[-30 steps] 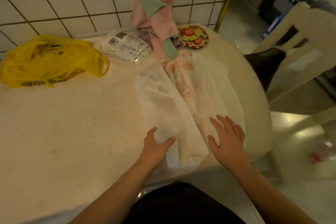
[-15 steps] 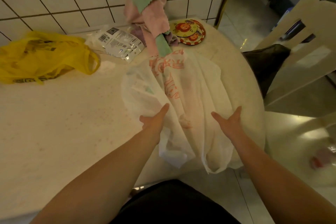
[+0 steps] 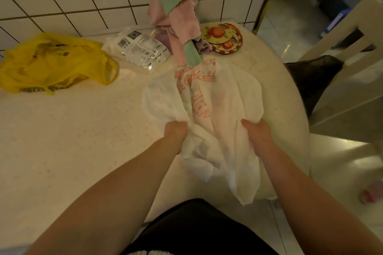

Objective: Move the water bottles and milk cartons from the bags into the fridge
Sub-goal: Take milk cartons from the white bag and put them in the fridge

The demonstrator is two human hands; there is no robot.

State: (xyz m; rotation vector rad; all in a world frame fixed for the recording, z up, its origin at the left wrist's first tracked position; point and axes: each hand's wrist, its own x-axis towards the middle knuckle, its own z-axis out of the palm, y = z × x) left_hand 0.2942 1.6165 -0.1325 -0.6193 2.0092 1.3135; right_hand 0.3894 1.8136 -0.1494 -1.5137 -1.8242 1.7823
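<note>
Behind white bag (image 3: 228,99), pink cloths (image 3: 180,16), yellow bag (image 3: 47,64), plastic wrapper (image 3: 138,47)

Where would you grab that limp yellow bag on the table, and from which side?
By its handle loop, which lies open on the table at the end of the yellow bag nearest the white bag. The bag is slumped flat with no firm body, so come down from above at that end and hook fingers through the loop.
</note>
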